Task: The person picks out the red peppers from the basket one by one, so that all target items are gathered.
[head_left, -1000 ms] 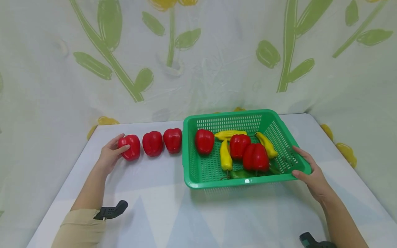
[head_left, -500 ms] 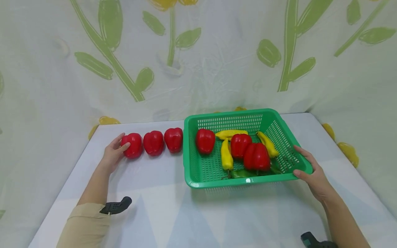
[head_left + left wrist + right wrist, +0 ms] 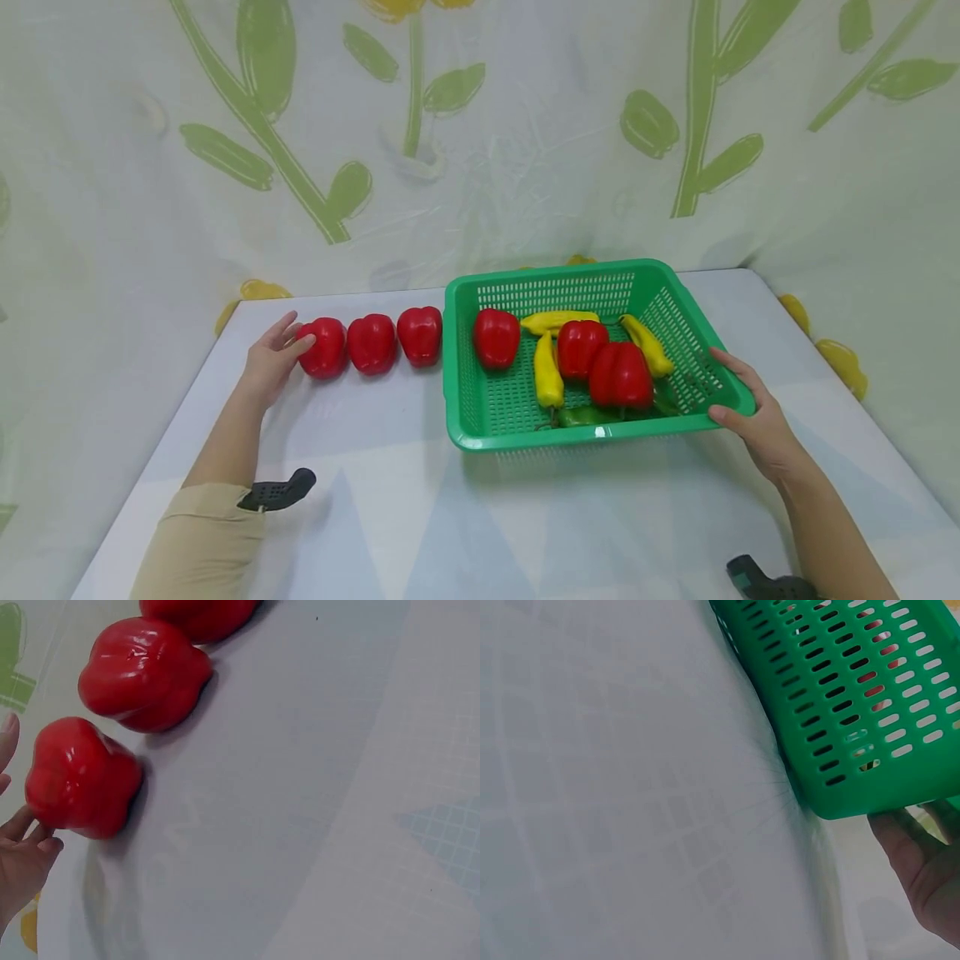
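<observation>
My left hand point(image 3: 272, 360) is at the left end of a row of three red bell peppers on the table. Its fingers are spread beside the leftmost bell pepper point(image 3: 324, 348); in the left wrist view some fingertips are at that pepper's edge and one digit stands apart from it. The middle bell pepper point(image 3: 372, 344) and the third bell pepper point(image 3: 420, 337) sit close by, the latter near the basket. My right hand point(image 3: 763, 425) grips the right front corner of the green plastic basket point(image 3: 540, 444), thumb over the rim. In the right wrist view fingers point(image 3: 907, 847) reach the basket's end.
Inside the basket lie three red bell peppers point(image 3: 621, 375), several yellow peppers point(image 3: 548, 382) and green peppers point(image 3: 589, 416) along the front wall. A patterned cloth point(image 3: 525, 142) hangs behind the white table point(image 3: 390, 483).
My left hand slid the leftmost bell pepper right, up to the middle one, then loosened its fingers and drew slightly back. The right hand and the basket have stayed in place.
</observation>
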`<state>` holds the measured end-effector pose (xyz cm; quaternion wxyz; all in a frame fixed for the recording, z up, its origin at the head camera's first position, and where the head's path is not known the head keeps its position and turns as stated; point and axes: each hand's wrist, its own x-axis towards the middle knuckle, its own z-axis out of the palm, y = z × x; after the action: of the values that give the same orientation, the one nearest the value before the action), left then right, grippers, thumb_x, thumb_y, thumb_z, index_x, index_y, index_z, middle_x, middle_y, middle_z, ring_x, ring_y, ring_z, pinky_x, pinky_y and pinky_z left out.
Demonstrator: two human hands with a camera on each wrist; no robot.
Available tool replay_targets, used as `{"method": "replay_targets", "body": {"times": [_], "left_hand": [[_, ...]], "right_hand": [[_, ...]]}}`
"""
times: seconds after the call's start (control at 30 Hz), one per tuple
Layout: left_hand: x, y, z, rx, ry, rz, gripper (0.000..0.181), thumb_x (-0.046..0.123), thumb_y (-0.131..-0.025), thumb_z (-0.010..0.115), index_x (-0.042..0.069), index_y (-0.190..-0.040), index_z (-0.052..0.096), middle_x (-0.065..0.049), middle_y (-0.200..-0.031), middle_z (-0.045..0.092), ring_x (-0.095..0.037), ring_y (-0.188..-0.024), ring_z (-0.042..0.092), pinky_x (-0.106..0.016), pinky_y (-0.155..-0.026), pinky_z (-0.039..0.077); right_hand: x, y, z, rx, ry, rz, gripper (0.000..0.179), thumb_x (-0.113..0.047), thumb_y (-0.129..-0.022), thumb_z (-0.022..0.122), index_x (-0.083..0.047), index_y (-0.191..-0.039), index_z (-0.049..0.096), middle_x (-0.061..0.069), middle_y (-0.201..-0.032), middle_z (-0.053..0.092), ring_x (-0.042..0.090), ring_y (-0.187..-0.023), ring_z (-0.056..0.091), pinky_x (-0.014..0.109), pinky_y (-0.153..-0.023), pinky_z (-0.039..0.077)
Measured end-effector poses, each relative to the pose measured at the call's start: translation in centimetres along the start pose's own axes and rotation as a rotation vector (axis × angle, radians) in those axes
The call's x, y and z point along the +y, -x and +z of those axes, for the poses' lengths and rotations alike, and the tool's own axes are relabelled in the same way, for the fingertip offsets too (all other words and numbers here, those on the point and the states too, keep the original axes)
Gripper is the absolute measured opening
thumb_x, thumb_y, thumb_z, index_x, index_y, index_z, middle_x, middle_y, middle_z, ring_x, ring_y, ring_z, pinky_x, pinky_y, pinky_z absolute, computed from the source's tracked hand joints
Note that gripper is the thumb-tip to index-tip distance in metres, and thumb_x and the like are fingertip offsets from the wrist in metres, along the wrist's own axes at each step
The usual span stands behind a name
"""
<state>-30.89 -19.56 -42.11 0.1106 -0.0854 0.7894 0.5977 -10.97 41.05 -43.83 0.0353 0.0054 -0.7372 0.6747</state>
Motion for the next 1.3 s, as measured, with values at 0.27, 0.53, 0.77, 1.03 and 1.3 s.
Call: {"method": "replay_targets", "body": {"times": [0.27,0.53,0.77,1.03,1.3], "left_hand": [[1.7,0.5,0.3,0.068,-0.019,0.148,0.08,0.034,-0.09,0.063,0.038,-0.151,0.012,0.001,-0.159,0.015,-0.022,-0.145,0.017,-0.039,-0.112,0.025],[3.5,1.1,1.4,-0.047,-0.113,0.285,0.084,0.03,-0.089,0.065,0.035,-0.152,0.01,-0.004,-0.158,0.016,-0.025,-0.144,0.02,-0.022,-0.102,0.036],[5.6,1.5,3.1,-0.121,-0.167,0.323,0.087,0.027,-0.087,0.067,0.031,-0.152,0.009,-0.005,-0.158,0.018,-0.027,-0.143,0.023,-0.034,-0.104,0.036],[7.0,1.6,5.0,-0.207,-0.208,0.348,0.087,0.018,-0.087,0.067,0.027,-0.153,0.011,-0.004,-0.157,0.02,-0.026,-0.142,0.025,-0.042,-0.105,0.036],[7.9,2.0,7.4,-0.349,-0.23,0.41,0.091,0.02,-0.082,0.073,0.023,-0.153,0.015,-0.004,-0.156,0.022,-0.027,-0.142,0.026,-0.044,-0.104,0.038]], "right_hand": [[-0.1,0.0,0.0,-0.007,0.011,-0.003,0.065,-0.008,-0.094,0.053,-0.032,-0.148,0.027,-0.007,-0.141,0.021,-0.001,-0.109,0.041,0.007,-0.083,0.043],[-0.1,0.2,0.0,-0.002,0.024,0.007,0.065,-0.011,-0.093,0.055,-0.032,-0.148,0.027,-0.003,-0.144,0.019,-0.001,-0.11,0.039,0.006,-0.083,0.042],[-0.1,0.1,0.0,0.003,0.028,0.008,0.065,-0.009,-0.093,0.054,-0.032,-0.148,0.027,-0.004,-0.143,0.019,0.0,-0.11,0.038,0.007,-0.083,0.043],[-0.1,0.0,0.0,0.009,0.019,-0.007,0.065,-0.006,-0.093,0.053,-0.032,-0.148,0.029,-0.006,-0.143,0.021,-0.001,-0.11,0.039,0.006,-0.083,0.042],[-0.1,0.0,-0.1,0.007,0.016,-0.008,0.065,-0.004,-0.093,0.052,-0.031,-0.148,0.029,-0.008,-0.142,0.022,-0.001,-0.11,0.038,0.006,-0.083,0.042]]}}
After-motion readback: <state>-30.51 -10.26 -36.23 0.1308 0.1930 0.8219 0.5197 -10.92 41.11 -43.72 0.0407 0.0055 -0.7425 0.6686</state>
